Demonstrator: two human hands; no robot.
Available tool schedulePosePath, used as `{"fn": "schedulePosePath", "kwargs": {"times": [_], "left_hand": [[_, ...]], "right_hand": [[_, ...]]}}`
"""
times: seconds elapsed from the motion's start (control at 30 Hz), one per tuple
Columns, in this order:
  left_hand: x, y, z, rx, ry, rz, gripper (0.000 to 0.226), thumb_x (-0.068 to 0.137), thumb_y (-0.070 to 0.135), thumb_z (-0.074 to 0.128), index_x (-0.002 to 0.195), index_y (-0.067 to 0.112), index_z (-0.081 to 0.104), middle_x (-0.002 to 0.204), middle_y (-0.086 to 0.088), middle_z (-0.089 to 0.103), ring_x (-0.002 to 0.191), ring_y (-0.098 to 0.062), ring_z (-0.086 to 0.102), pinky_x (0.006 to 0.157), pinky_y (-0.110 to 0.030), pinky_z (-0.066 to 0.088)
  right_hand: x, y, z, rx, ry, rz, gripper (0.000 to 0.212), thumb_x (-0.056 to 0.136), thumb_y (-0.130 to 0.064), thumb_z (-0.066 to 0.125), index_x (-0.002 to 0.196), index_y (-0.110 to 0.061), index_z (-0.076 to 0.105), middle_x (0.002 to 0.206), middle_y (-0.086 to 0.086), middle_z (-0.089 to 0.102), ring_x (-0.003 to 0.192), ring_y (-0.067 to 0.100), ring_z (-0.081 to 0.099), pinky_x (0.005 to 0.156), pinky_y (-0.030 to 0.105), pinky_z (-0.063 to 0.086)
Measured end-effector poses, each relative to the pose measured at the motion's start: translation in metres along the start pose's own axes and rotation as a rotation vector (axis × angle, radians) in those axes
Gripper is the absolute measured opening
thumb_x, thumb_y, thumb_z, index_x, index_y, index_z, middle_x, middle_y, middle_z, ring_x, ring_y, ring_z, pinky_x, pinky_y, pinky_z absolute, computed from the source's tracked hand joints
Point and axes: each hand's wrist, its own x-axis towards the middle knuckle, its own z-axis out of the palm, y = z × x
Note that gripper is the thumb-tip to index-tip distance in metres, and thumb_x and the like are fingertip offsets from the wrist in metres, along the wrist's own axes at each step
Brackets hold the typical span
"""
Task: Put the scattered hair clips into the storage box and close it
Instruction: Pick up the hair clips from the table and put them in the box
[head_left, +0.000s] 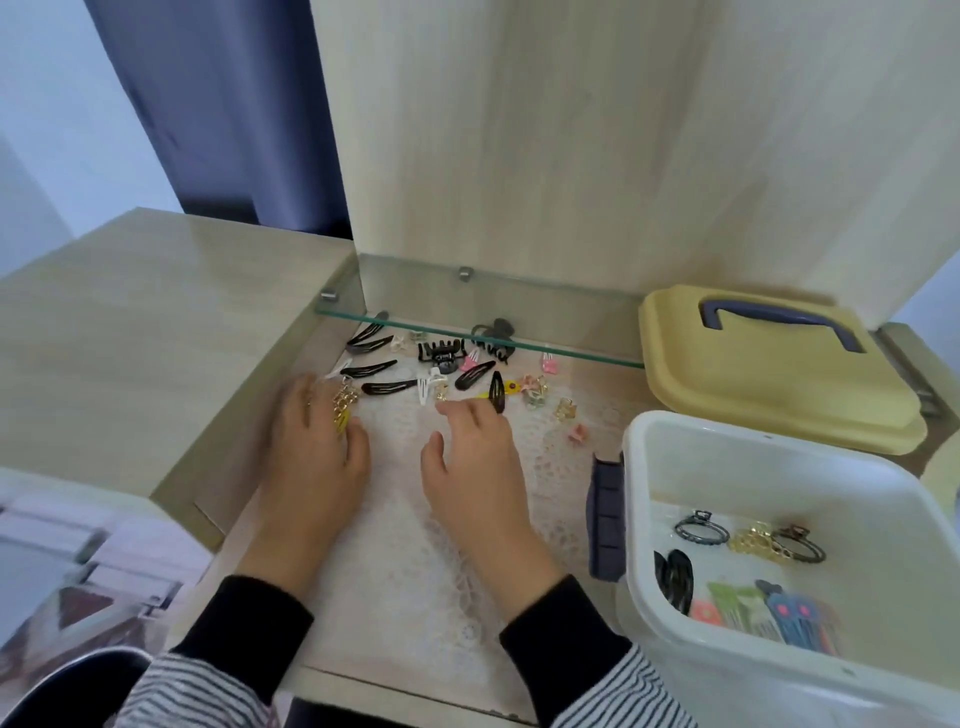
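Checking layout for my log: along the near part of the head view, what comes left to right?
Left hand holding a gold clip → right hand → blue latch → white storage box.

**Item count, desk and box**

Storage box (644, 467): 1. Yellow lid (779, 395): 1. Black snap clip (369, 370) on the desk (613, 382): 6 clear, with a possible seventh under the glass shelf (467, 301). Black claw clip (441, 353): 2. White snap clip (425, 387): 1. Gold clip (345, 402): 3, one in the left grip (317, 447), one on the desk, one in the box. Box also: dark ring clip (701, 527) 2, black snap clip 2. Coloured clips (779, 616) overlap, uncounted.
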Motion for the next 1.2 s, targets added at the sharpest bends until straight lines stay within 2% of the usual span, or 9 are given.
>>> {"fn": "schedulePosePath", "kwargs": {"times": [0.13, 0.27, 0.37, 0.5, 0.67, 0.83, 1.03, 1.2], "left_hand": [[-0.001, -0.007, 0.008, -0.088, -0.002, -0.047, 0.046, 0.085, 0.008, 0.058, 0.13, 0.0, 0.048, 0.134, -0.02, 0.044, 0.125, -0.035, 0.042, 0.107, -0.04, 0.036], [0.002, -0.012, 0.01, -0.1, -0.01, -0.011, 0.044, 0.086, 0.017, 0.05, 0.127, 0.001, 0.055, 0.129, -0.014, 0.051, 0.12, -0.031, 0.048, 0.105, -0.042, 0.039], [0.004, -0.017, 0.012, -0.102, -0.029, 0.03, 0.04, 0.086, 0.011, 0.055, 0.125, 0.004, 0.058, 0.127, -0.012, 0.054, 0.118, -0.03, 0.051, 0.104, -0.043, 0.041], [0.013, -0.016, 0.015, -0.105, 0.0, 0.034, 0.032, 0.084, 0.01, 0.061, 0.116, 0.005, 0.064, 0.119, -0.01, 0.059, 0.11, -0.031, 0.055, 0.098, -0.042, 0.045], [0.013, -0.011, 0.02, -0.14, 0.064, 0.038, 0.021, 0.081, 0.003, 0.066, 0.102, 0.008, 0.068, 0.107, -0.008, 0.063, 0.099, -0.03, 0.057, 0.091, -0.041, 0.045], [0.011, -0.012, 0.016, -0.201, 0.054, 0.031, 0.012, 0.082, 0.002, 0.065, 0.09, 0.011, 0.068, 0.099, -0.001, 0.061, 0.094, -0.025, 0.055, 0.084, -0.044, 0.048], [0.009, -0.005, 0.01, -0.163, 0.105, 0.094, 0.01, 0.086, 0.007, 0.065, 0.091, 0.015, 0.068, 0.097, 0.005, 0.065, 0.091, -0.019, 0.057, 0.081, -0.04, 0.046], [0.007, 0.0, 0.006, -0.344, 0.055, 0.096, 0.008, 0.092, 0.006, 0.058, 0.094, 0.012, 0.062, 0.094, 0.006, 0.061, 0.087, -0.011, 0.056, 0.078, -0.03, 0.047]], "right_hand": [[0.015, 0.011, 0.023, -0.182, 0.073, -0.021, 0.037, 0.084, -0.019, 0.056, 0.121, -0.011, 0.059, 0.12, 0.01, 0.057, 0.114, 0.027, 0.05, 0.092, 0.039, 0.047], [0.031, 0.027, 0.034, -0.261, 0.154, 0.04, 0.048, 0.082, -0.017, 0.061, 0.129, -0.011, 0.054, 0.129, 0.016, 0.052, 0.122, 0.035, 0.046, 0.099, 0.046, 0.044], [0.034, 0.031, 0.04, -0.299, 0.132, 0.03, 0.051, 0.086, -0.018, 0.056, 0.136, -0.015, 0.048, 0.141, 0.015, 0.044, 0.131, 0.036, 0.037, 0.107, 0.05, 0.035], [0.035, 0.032, 0.042, -0.325, 0.095, -0.01, 0.045, 0.091, -0.018, 0.052, 0.136, -0.02, 0.049, 0.145, 0.011, 0.042, 0.136, 0.036, 0.032, 0.11, 0.049, 0.029], [0.032, 0.034, 0.043, -0.296, 0.102, -0.032, 0.033, 0.089, -0.016, 0.056, 0.122, -0.019, 0.059, 0.137, 0.009, 0.05, 0.132, 0.037, 0.037, 0.107, 0.047, 0.033], [0.03, 0.035, 0.041, -0.258, 0.09, -0.055, 0.023, 0.089, -0.019, 0.056, 0.112, -0.016, 0.06, 0.123, 0.004, 0.059, 0.128, 0.033, 0.041, 0.104, 0.046, 0.037], [0.028, 0.034, 0.04, -0.246, 0.13, -0.082, 0.015, 0.084, -0.014, 0.061, 0.099, -0.014, 0.058, 0.101, 0.003, 0.063, 0.111, 0.027, 0.052, 0.093, 0.042, 0.045], [0.029, 0.034, 0.041, -0.258, 0.133, -0.062, 0.021, 0.08, -0.01, 0.057, 0.101, -0.013, 0.057, 0.1, 0.004, 0.06, 0.104, 0.025, 0.051, 0.09, 0.037, 0.042]]}}
